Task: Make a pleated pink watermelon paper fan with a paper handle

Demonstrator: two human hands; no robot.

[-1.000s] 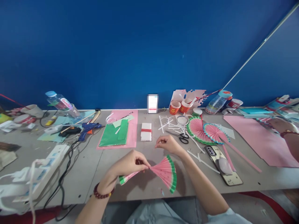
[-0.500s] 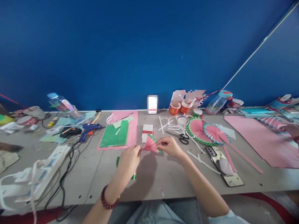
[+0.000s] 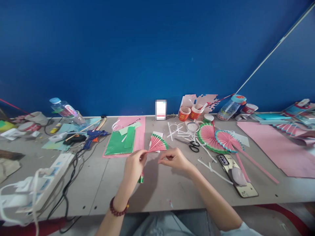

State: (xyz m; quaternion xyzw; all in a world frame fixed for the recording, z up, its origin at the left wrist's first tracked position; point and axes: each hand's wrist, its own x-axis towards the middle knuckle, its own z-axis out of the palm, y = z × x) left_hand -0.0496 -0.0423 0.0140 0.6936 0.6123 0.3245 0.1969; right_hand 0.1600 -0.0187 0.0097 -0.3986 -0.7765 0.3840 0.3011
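A pleated pink paper fan [image 3: 158, 143] with a green edge is spread out, its narrow end pinched in my left hand [image 3: 135, 164]. My right hand [image 3: 176, 159] hovers just to the fan's right, apart from it, with thumb and forefinger close together and nothing visible between them. Behind the fan lies a small white box [image 3: 159, 134], partly covered by it. Under my left wrist a green and pink piece of paper [image 3: 141, 178] shows; most of it is hidden.
Green paper sheets [image 3: 120, 142] lie on pink paper at left, beside a blue glue gun [image 3: 94, 136] and a power strip [image 3: 54, 180]. On the right are scissors [image 3: 193, 146], white paper strips [image 3: 211, 168], finished round fans [image 3: 209, 137] and a phone [image 3: 246, 188].
My right hand has let go of the fan's edge and moved slightly down. The fan has turned upward and shows its spread face; my left hand still pinches its narrow end.
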